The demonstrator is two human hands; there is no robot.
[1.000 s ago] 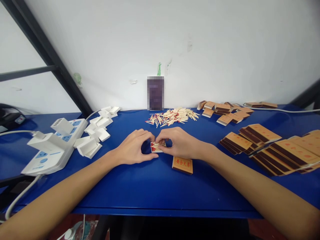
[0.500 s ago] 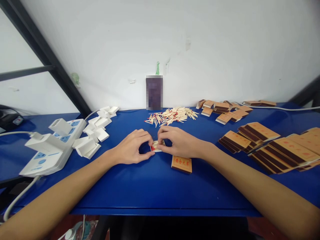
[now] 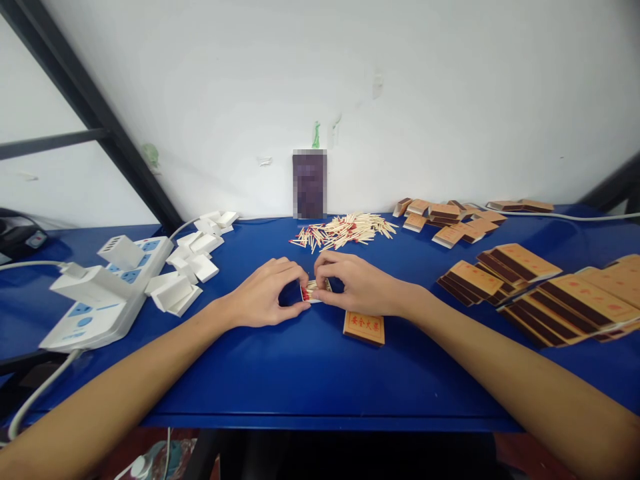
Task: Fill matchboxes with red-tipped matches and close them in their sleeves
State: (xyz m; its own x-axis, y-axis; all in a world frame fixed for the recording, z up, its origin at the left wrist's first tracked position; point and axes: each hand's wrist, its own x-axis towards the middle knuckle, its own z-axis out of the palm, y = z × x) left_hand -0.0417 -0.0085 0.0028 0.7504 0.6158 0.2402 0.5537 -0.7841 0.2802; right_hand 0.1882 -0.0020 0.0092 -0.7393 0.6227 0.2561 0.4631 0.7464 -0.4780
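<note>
Between my hands a small white matchbox tray [image 3: 315, 300] rests on the blue table, with red-tipped matches [image 3: 311, 291] lying in it. My left hand [image 3: 273, 293] is closed on the tray's left end, thumb at the near side and fingers at the far side. At the right end my right hand [image 3: 350, 283] has its fingers curled over the tray, and its thumb is partly hidden. Just below my right hand lies an orange matchbox sleeve [image 3: 365, 327] with red characters, its upper edge covered by the hand. A heap of loose matches [image 3: 350, 230] lies beyond the tray.
Several white matchbox trays [image 3: 193, 253] are piled to the left, beside a white power strip [image 3: 125, 293] with plugs and cables. Orange sleeves [image 3: 447, 220] lie scattered at the back right. Stacked matchboxes [image 3: 565, 300] fill the right side. A wall stands behind.
My left fingers have shifted slightly inward over the tray's left end. Both hands otherwise stay in place around it.
</note>
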